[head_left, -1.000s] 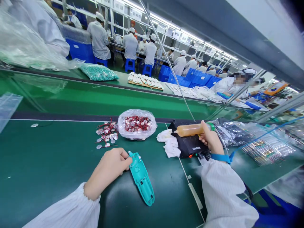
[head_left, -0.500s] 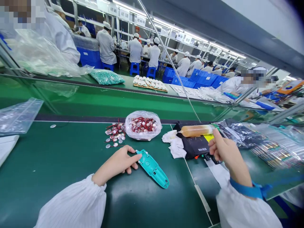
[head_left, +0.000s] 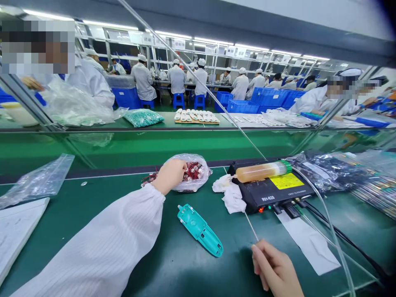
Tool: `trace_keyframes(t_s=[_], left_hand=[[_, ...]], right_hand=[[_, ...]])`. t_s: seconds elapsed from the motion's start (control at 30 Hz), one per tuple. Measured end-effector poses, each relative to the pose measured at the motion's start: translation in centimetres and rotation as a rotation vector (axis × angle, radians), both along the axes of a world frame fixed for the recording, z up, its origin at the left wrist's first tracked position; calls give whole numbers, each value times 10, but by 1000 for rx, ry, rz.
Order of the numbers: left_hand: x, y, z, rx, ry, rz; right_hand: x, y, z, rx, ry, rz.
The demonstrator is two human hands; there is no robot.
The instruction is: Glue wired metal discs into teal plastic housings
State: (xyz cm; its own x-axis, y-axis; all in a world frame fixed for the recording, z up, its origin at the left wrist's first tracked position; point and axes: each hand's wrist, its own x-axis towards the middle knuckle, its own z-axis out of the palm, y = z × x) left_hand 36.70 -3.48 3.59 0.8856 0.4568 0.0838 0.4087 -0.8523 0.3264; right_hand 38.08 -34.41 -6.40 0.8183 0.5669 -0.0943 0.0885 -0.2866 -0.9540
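Observation:
My left hand (head_left: 170, 176) reaches over the near edge of a clear plastic bag (head_left: 201, 181) of metal discs with red wires, and its fingers rest on the bag. A loose pile of the same wired discs (head_left: 147, 178) lies mostly hidden beside it. My right hand (head_left: 274, 268) hovers low at the front of the green bench, holding nothing I can see. A teal plastic housing (head_left: 199, 229) lies between my hands. A syringe of amber fluid (head_left: 260, 172) rests on a black RH-928 dispenser (head_left: 272, 197), out of my hands' reach, with crumpled white cloth (head_left: 230, 194) beside it.
A clear zip bag (head_left: 38, 181) and white paper (head_left: 18, 235) lie at the left. Silver-foil packets (head_left: 328, 171) and a clear tube (head_left: 332, 235) lie right. Beyond a glass divider, co-workers in white sit among blue crates at a far bench.
My left hand has moved from beside the teal housing onto the bag. My right hand has left the syringe and dropped toward the bench front. The view has turned and levelled.

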Motion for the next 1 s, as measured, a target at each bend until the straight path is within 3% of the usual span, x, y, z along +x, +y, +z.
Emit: trace_keyframes(t_s=[0.33,0.6,0.87,1.0], left_hand=[[12,-3,-10,183,70,-27],[20,16,-9,266,218,-92],[12,7,-10,432,104,-124],[10,2,3,471,-5,-54]], right_hand=[[3,2,-4,24,31,10],[6,-1,-6,21,32,58],[6,-1,-5,48,-5,29],[8,-2,-13,34,5,54]])
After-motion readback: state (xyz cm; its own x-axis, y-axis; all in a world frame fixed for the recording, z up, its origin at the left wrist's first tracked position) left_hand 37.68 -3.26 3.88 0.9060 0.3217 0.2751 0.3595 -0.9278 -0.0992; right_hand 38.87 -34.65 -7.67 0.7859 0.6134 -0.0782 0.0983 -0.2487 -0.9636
